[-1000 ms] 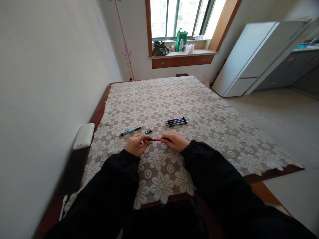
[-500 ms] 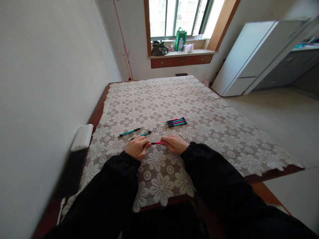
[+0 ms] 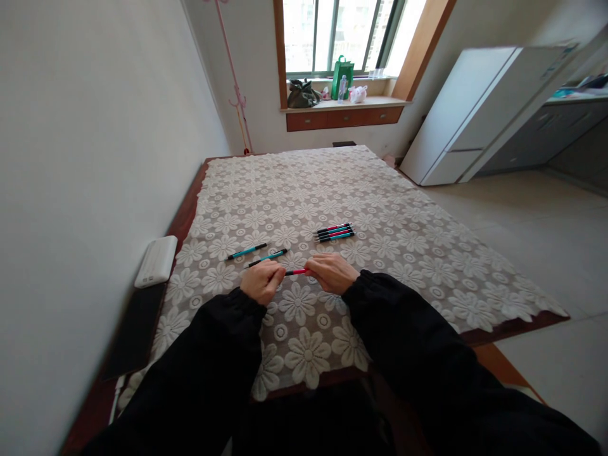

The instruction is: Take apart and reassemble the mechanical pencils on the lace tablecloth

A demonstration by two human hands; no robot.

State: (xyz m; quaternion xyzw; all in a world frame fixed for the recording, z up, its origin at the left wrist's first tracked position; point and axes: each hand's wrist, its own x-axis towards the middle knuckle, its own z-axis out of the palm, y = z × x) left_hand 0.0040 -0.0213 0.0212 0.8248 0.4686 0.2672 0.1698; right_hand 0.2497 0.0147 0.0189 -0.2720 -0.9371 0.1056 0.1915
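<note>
Between my two hands a pink and black pen [image 3: 296, 272] is held level, just above the lace tablecloth. My left hand [image 3: 262, 281] is closed on its black end, and my right hand [image 3: 331, 273] pinches the pink end. Both tips of the pen are hidden in my fingers. Just beyond my left hand lies a blue and black pen [image 3: 268, 258], and a second blue pen [image 3: 247, 251] rests further left. Past my right hand, several pink and blue pens [image 3: 335, 232] lie side by side in a row.
The lace tablecloth [image 3: 285, 190] covers a dark red table along the left wall. At its left edge are a white power bank [image 3: 156, 261], a black flat object [image 3: 135, 329] and a white cable [image 3: 115, 399]. A fridge [image 3: 470, 107] stands at the right, beyond the table.
My hands keep their hold on the pink pen and have barely moved. The view has shifted slightly; the other pens lie as before.
</note>
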